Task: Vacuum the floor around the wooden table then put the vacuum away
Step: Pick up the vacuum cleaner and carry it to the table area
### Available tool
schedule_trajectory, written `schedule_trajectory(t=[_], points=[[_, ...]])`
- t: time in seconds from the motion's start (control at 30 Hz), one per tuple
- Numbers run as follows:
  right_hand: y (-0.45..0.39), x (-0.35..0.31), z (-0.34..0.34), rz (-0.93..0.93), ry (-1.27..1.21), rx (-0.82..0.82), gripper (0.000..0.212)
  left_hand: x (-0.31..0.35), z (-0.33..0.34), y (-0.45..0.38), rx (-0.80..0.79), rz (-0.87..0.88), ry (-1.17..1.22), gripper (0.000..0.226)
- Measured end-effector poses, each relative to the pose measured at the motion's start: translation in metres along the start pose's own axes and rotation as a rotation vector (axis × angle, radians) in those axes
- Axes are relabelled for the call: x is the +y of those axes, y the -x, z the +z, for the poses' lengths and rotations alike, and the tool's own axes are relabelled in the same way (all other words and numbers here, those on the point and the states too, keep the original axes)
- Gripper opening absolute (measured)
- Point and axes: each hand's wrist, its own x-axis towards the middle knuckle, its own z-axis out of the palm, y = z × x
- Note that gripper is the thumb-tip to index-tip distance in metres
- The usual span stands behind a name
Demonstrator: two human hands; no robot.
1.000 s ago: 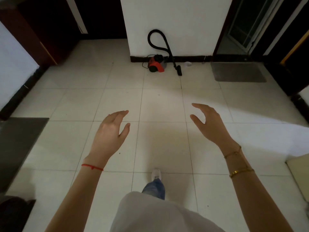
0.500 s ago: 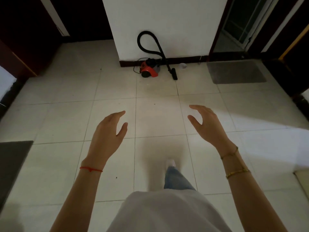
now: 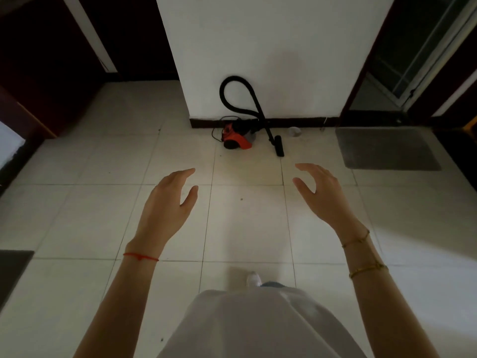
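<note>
Room: dim space with a pale tiled floor (image 3: pixel 245 228), a white wall section (image 3: pixel 271 52) straight ahead with a dark skirting along its foot, and dark doorways to either side
Floor extras: a grey mat (image 3: pixel 387 148) lies on the tiles at the right, near the far edge of the floor; a darker mat (image 3: pixel 13 275) shows at the left edge
Vacuum position: the vacuum (image 3: pixel 237 139) sits on the floor against the foot of the wall, ahead of both hands and well apart from them, roughly between them in line
Vacuum look: small canister body in orange-red with dark and grey parts; a black hose (image 3: pixel 227 99) loops up against the wall and comes down into a black tube ending in a floor nozzle (image 3: pixel 279 148) just to the right of the body; a thin black cord lies beside the body on the left
Left hand: the left hand (image 3: pixel 165 208) is held out over the tiles, fingers spread and loosely curved, holding nothing; a red string bracelet (image 3: pixel 140 256) circles the wrist
Right hand: the right hand (image 3: pixel 322 195) is likewise out and wide, empty, fingers curved inward; two gold bracelets (image 3: pixel 361 254) on the wrist and forearm
Person: light garment at the bottom edge, one white shoe (image 3: pixel 254 279) on the tiles below the hands
</note>
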Motion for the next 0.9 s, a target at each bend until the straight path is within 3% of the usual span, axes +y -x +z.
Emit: schedule_trajectory(t=[0.47, 0.9], points=[[-0.265, 0.053, 0.024, -0.001, -0.017, -0.023, 0.042, -0.021, 0.070, -0.253, -0.028, -0.024, -0.015, 0.044], [-0.577, 0.084, 0.045, 0.059, -0.088, -0.038, 0.041, -0.071, 0.123, -0.570, -0.085, -0.015, -0.042, 0.044]])
